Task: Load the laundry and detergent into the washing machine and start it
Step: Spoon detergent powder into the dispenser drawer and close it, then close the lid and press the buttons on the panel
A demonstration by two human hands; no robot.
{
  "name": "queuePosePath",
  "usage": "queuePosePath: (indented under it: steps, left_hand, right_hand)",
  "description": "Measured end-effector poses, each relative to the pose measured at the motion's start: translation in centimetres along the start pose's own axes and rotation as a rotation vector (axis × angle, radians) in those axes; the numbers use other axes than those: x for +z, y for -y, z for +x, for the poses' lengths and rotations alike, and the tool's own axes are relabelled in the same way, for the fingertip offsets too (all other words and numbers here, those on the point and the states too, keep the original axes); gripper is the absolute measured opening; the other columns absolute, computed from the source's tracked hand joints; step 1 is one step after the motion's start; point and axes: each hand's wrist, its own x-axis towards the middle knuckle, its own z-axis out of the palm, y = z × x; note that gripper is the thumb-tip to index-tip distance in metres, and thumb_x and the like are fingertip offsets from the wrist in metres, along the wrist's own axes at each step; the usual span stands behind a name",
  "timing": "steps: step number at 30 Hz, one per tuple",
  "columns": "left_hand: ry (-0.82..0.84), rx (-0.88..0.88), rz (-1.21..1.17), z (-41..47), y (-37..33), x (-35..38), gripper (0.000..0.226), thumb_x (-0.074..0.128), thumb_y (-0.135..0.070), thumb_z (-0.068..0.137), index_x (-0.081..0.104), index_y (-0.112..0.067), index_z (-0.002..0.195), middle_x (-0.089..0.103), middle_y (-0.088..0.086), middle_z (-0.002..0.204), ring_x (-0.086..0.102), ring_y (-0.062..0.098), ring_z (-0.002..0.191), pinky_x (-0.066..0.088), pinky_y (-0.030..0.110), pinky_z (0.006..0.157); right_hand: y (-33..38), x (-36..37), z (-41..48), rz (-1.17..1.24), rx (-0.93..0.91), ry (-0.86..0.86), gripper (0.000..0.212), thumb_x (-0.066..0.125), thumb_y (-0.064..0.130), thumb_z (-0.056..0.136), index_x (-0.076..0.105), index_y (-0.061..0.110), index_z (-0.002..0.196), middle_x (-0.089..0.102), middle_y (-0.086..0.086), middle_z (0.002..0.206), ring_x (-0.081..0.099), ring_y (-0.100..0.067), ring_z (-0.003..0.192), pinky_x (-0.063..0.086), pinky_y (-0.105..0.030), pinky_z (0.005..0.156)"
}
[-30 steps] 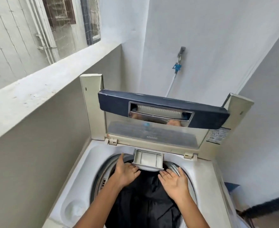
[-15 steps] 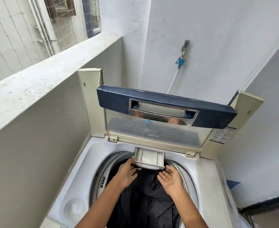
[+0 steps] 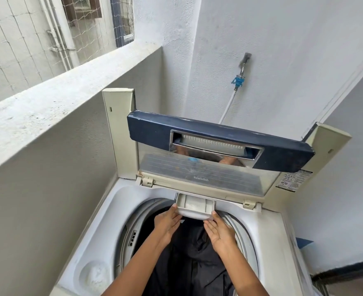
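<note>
A white top-loading washing machine (image 3: 103, 212) fills the lower frame, its folded lid (image 3: 219, 144) standing open with a dark blue handle band. Dark laundry (image 3: 193, 265) lies in the drum. A small detergent drawer (image 3: 195, 207) juts out from the back rim over the drum, with white powder inside. My left hand (image 3: 167, 223) has straight fingers touching the drawer's left front corner. My right hand (image 3: 219, 229) has straight fingers touching its right front corner from below.
A concrete parapet wall (image 3: 48, 116) runs close along the left. A tap (image 3: 243, 60) with a blue connector and white hose hangs on the back wall. A round recess (image 3: 95, 276) sits on the machine's front left top. A grey wall rises at right.
Both hands lifted off the laundry and moved forward to the drawer's front corners. The drawer sits slightly further in. The camera shifted closer and left.
</note>
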Motion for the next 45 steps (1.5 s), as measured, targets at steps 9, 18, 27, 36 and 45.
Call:
queuePosePath:
  steps: [9,18,27,36,45]
  left_hand:
    - [-0.021,-0.003,-0.002,1.1,-0.6,1.3,0.018,0.062,-0.021,0.089,0.057,-0.004,0.088,0.061,0.016,0.103,0.060,0.028,0.101,0.047,0.036,0.091]
    - [-0.018,-0.084,-0.088,1.7,-1.8,3.3,0.015,0.051,-0.016,0.095,0.053,-0.001,0.096,0.056,0.015,0.099,0.056,0.027,0.099,0.040,0.036,0.103]
    - [-0.094,-0.100,-0.098,3.0,-2.0,4.1,0.022,0.048,-0.010,0.094,0.047,-0.011,0.072,0.037,0.005,0.063,0.038,0.016,0.057,0.042,0.020,0.046]
    - [-0.167,-0.075,-0.232,3.0,-2.1,5.2,0.024,0.046,0.000,0.094,0.043,-0.004,0.070,0.039,0.006,0.065,0.039,0.014,0.059,0.054,0.020,0.068]
    - [0.024,-0.091,-0.367,0.6,-3.1,5.9,0.028,0.039,-0.005,0.095,0.050,-0.006,0.070,0.058,0.003,0.045,0.052,0.016,0.063,0.050,0.026,0.064]
  right_hand:
    - [0.7,0.8,1.1,0.066,0.005,0.004,0.027,0.065,0.009,0.084,0.058,-0.008,0.104,0.058,-0.023,0.102,0.059,-0.027,0.088,0.056,-0.029,0.076]
    - [3.0,3.0,1.5,0.407,0.200,0.045,0.071,0.049,0.035,0.091,0.022,-0.003,0.143,0.030,-0.022,0.147,0.035,-0.033,0.135,0.028,-0.041,0.112]
    - [3.9,4.1,1.9,0.471,0.229,0.130,0.070,0.051,0.044,0.078,0.039,0.006,0.136,0.044,-0.018,0.138,0.044,-0.030,0.127,0.027,-0.044,0.113]
    - [4.6,4.3,2.3,0.510,0.194,0.187,0.083,0.048,0.038,0.073,0.022,0.010,0.146,0.024,-0.012,0.153,0.021,-0.030,0.141,0.005,-0.050,0.116]
    - [4.6,4.6,0.7,0.364,0.117,0.166,0.055,0.054,0.020,0.056,0.049,0.014,0.111,0.055,-0.008,0.118,0.051,-0.027,0.112,0.028,-0.041,0.110]
